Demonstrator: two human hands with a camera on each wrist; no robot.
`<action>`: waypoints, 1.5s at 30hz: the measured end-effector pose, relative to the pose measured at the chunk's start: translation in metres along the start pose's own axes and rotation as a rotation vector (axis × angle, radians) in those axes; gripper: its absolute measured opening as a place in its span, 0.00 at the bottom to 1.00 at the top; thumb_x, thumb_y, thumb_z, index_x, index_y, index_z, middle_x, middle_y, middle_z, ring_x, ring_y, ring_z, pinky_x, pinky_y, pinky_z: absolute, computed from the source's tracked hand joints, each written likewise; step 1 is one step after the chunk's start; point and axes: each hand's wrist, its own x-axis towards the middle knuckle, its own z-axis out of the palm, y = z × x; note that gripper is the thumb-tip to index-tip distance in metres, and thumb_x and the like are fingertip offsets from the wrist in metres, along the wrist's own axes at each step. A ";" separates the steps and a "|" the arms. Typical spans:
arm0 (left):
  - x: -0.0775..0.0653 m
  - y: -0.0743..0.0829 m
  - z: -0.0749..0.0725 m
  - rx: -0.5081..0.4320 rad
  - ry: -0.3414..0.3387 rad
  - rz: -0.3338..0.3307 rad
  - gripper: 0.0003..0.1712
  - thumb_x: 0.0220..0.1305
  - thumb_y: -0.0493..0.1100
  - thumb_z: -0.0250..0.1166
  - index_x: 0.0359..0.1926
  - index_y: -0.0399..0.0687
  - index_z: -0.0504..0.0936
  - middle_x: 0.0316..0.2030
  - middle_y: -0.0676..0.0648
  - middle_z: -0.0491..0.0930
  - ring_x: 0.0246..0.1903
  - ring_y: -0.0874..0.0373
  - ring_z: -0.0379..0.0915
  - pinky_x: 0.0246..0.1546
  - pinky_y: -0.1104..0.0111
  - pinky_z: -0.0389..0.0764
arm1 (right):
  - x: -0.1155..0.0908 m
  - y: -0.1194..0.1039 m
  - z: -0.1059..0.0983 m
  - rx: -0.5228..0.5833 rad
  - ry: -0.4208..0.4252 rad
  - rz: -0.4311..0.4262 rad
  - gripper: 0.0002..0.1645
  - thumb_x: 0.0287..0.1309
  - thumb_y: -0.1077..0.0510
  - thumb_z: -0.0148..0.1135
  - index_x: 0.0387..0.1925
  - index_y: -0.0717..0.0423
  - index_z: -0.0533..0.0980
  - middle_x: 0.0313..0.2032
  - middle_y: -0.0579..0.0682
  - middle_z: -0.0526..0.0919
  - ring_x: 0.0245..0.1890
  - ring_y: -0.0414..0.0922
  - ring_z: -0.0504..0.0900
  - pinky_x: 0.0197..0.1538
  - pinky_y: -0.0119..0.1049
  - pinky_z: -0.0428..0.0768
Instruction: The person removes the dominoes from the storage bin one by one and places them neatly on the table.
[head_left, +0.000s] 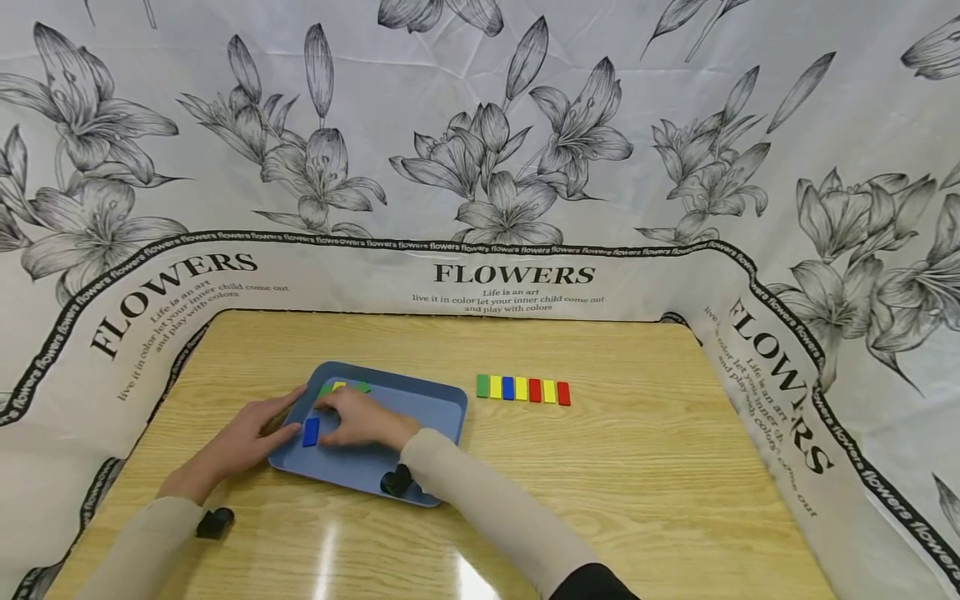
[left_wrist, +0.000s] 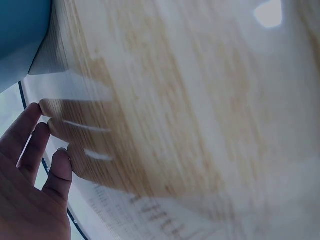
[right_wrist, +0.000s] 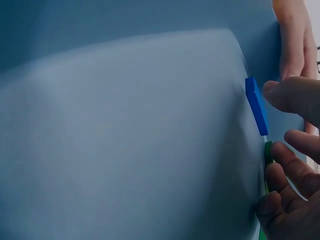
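Observation:
The blue-grey tray (head_left: 375,473) lies at the left of the table. Along its left rim rests my left hand (head_left: 243,435), thumb at the rim and fingers extended; in the left wrist view its fingertips (left_wrist: 33,107) are at the tabletop. Over the tray's left end reaches my right hand (head_left: 360,417), thumb apart from the fingers. A blue tile (head_left: 311,432) lies beside it, close to the thumb in the right wrist view. Its fingers are right at a green tile (right_wrist: 268,151). A yellow tile (head_left: 340,385) and another green tile (head_left: 363,387) show behind, partly hidden by the hand.
Right of the tray, several tiles stand side by side in a row, with a green tile (head_left: 482,386) at the left end and a red tile (head_left: 564,393) at the right. Flower-printed cloth (head_left: 517,279) borders the wooden table (head_left: 615,483) at the back and sides.

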 end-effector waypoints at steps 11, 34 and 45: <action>0.002 0.001 0.001 -0.017 -0.002 0.019 0.36 0.73 0.41 0.64 0.77 0.38 0.64 0.66 0.33 0.76 0.62 0.34 0.75 0.60 0.38 0.74 | 0.007 -0.004 0.005 -0.080 -0.008 -0.006 0.31 0.62 0.48 0.73 0.63 0.57 0.79 0.57 0.49 0.85 0.58 0.38 0.81 0.61 0.22 0.75; 0.000 -0.002 0.002 -0.007 -0.021 -0.009 0.37 0.74 0.44 0.64 0.78 0.40 0.63 0.67 0.34 0.75 0.64 0.35 0.74 0.61 0.39 0.74 | 0.004 -0.007 0.000 -0.094 -0.047 0.047 0.28 0.59 0.54 0.75 0.60 0.57 0.81 0.55 0.48 0.85 0.55 0.37 0.80 0.59 0.21 0.75; 0.001 0.003 -0.002 -0.024 -0.047 -0.044 0.37 0.75 0.46 0.63 0.78 0.40 0.62 0.69 0.32 0.72 0.67 0.33 0.71 0.63 0.38 0.70 | -0.023 0.007 -0.025 -0.099 -0.024 0.075 0.27 0.56 0.54 0.76 0.57 0.57 0.83 0.52 0.49 0.84 0.48 0.38 0.79 0.52 0.23 0.77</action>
